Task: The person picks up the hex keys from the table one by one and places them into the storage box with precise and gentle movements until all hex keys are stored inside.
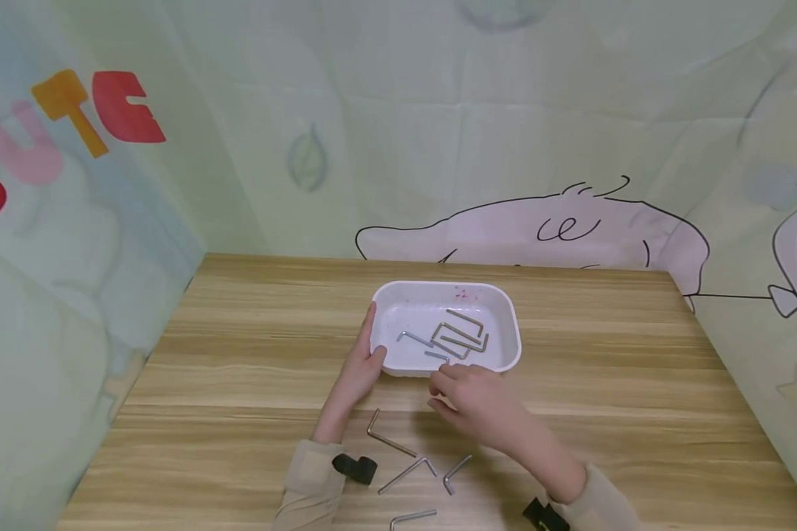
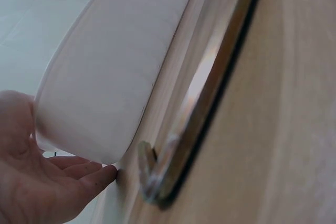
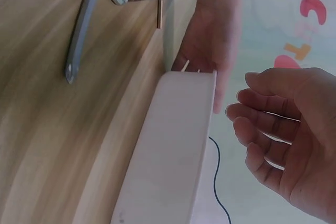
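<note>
A white tray stands on the wooden table, with several L-shaped hex keys lying in it, some silver and some brassy. My left hand holds the tray by its left end, thumb at the front corner and fingers along the outer wall. Over the tray's front rim is my right hand, its fingers loosely bent; the right wrist view shows nothing in them. Nearer me, more hex keys lie on the table: a brassy key, a long silver key, a short silver key and another silver key.
The wooden table reaches back to a printed cloth with cartoon shapes and letters. Another stretch of printed cloth hangs along the left side. Dark straps circle both sleeves.
</note>
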A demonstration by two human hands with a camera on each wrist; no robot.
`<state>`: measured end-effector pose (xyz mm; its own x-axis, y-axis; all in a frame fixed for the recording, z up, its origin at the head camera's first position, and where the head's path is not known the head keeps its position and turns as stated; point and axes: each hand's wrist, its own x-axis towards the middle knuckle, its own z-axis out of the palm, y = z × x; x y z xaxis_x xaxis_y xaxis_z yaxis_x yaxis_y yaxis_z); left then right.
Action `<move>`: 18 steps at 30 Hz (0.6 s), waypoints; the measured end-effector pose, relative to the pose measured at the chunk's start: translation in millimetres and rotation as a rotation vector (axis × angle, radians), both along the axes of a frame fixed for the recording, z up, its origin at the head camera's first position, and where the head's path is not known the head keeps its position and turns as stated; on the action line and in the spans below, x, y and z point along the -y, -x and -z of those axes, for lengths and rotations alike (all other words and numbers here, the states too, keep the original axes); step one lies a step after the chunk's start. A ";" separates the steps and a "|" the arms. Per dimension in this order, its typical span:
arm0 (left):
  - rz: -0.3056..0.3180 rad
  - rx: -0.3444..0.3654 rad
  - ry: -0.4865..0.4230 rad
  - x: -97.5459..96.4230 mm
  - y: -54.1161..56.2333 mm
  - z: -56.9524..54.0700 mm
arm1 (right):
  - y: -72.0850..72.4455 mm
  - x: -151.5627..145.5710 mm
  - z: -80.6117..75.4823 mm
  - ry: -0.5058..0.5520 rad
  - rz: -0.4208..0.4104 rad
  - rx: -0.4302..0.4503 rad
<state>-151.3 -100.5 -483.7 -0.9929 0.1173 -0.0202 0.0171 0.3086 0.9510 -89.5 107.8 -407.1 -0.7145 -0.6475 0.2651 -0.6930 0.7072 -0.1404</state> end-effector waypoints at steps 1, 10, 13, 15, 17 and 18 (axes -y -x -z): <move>-0.001 0.002 0.001 0.0 -0.1 0.1 | -0.7 1.1 1.3 -0.003 -0.003 0.008; -0.008 0.012 0.021 -0.8 0.2 -0.3 | -3.7 8.4 15.2 -0.002 -0.056 -0.011; -0.007 0.013 0.023 0.0 0.5 0.5 | -4.7 11.6 18.5 -0.009 -0.076 -0.021; -0.006 0.011 0.022 0.3 0.5 0.9 | -5.6 13.6 20.7 -0.021 -0.087 -0.025; -0.006 0.007 0.023 0.6 0.5 1.4 | -6.5 15.6 22.8 -0.037 -0.097 -0.028; -0.006 0.007 0.021 0.7 0.5 1.2 | -7.0 16.6 23.6 -0.042 -0.101 -0.029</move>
